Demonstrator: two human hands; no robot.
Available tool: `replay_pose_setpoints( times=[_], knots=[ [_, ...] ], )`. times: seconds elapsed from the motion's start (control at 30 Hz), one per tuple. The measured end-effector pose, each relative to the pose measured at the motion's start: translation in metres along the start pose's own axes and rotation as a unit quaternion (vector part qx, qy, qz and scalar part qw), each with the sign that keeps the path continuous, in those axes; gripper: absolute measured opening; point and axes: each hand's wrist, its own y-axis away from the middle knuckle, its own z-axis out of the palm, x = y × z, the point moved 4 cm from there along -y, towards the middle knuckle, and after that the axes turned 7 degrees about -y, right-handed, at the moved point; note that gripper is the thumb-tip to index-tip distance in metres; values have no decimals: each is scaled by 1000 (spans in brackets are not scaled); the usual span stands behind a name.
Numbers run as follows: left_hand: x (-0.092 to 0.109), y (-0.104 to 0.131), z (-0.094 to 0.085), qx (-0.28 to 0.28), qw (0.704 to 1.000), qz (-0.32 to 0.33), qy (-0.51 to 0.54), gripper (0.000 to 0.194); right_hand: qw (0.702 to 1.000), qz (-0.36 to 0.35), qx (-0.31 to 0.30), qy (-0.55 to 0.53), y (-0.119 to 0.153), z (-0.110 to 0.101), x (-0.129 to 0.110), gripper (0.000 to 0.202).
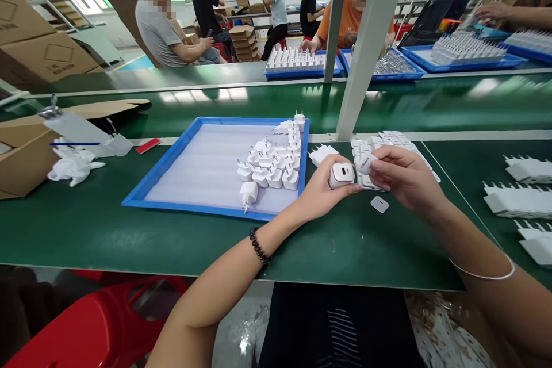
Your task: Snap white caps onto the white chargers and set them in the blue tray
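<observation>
My left hand [324,188] is closed around a white charger [342,175], its end with a dark port slot facing me. Close to its right, my right hand [399,175] pinches a small white cover piece [365,164] with faint print. One similar flat piece [379,204] lies on the green bench just below my right hand. Behind both hands are rows of white pieces [394,139], partly hidden by my fingers. Another white plug [322,153] lies behind my left hand. To the left, a blue-rimmed tray [159,205] holds several white plug chargers [275,176] on its right side.
White charger blocks with pins [520,200] stand at the right edge. A metal post [360,52] rises behind my hands. At left are an open carton [26,155], a white glove [73,164] and a red strip [148,145]. Several people sit or stand beyond the bench.
</observation>
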Motion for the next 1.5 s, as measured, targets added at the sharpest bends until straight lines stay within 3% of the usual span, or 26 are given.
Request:
replay_pose_setpoints(
  times=[0.17, 0.3, 0.43, 0.67, 0.9, 1.27, 1.5],
  knots=[
    [7, 7, 6, -58, 996, 58, -21, 40, 998, -14, -36, 43, 7, 6, -3, 11],
    [14, 8, 5, -46, 984, 158, -63, 41, 989, -60, -68, 116, 16, 13, -9, 19],
    [19, 10, 7, -35, 970, 220, -97, 40, 968, -118, -53, 217, 24, 19, -20, 22],
    [22, 14, 11, -50, 968, 223, -99, 39, 960, -103, -52, 256, 28, 25, -27, 29],
    [21, 13, 13, -55, 970, 215, -103, 40, 967, -87, -83, 225, 26, 23, -23, 27],
    [21, 14, 13, -52, 968, 217, -116, 40, 934, -141, -65, 321, 28, 33, -33, 29],
    [24, 14, 13, -57, 966, 227, -110, 37, 931, -153, -72, 323, 29, 31, -33, 26]
  ],
)
